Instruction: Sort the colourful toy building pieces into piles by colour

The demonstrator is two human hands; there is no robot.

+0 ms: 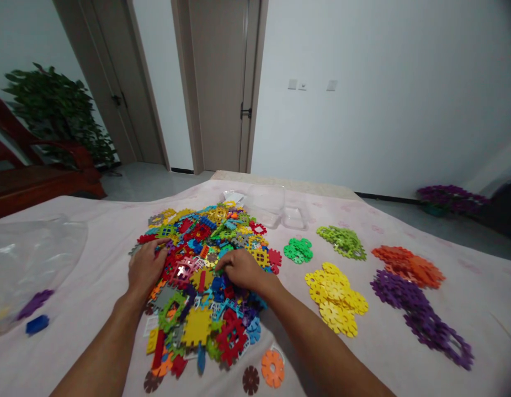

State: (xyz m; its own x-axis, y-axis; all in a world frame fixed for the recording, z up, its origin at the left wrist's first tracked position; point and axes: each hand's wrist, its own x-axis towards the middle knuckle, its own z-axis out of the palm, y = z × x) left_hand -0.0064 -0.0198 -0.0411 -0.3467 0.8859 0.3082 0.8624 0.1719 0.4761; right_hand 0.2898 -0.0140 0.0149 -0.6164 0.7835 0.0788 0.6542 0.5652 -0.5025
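A big heap of mixed plastic building pieces (197, 326) lies in front of me, with square notched plates, window-like frames and discs in many colours. At the heap's left side my left hand (147, 266) rests on the pieces, thumb and forefinger apart near a small purple and red piece. On the right of the heap, my right hand (242, 268) is curled with its fingertips down among the pieces; anything in its grip is hidden. An orange notched disc (272, 368) and a dark brown disc (251, 380) lie at the near edge.
Right of the heap lie sorted piles: green discs (298, 250), lime discs (342, 241), yellow discs (334, 292), orange discs (408, 264) and purple discs (421, 311). Clear plastic boxes (294, 218) stand behind. A transparent bag (36, 259) lies left on the pink cloth (98, 242).
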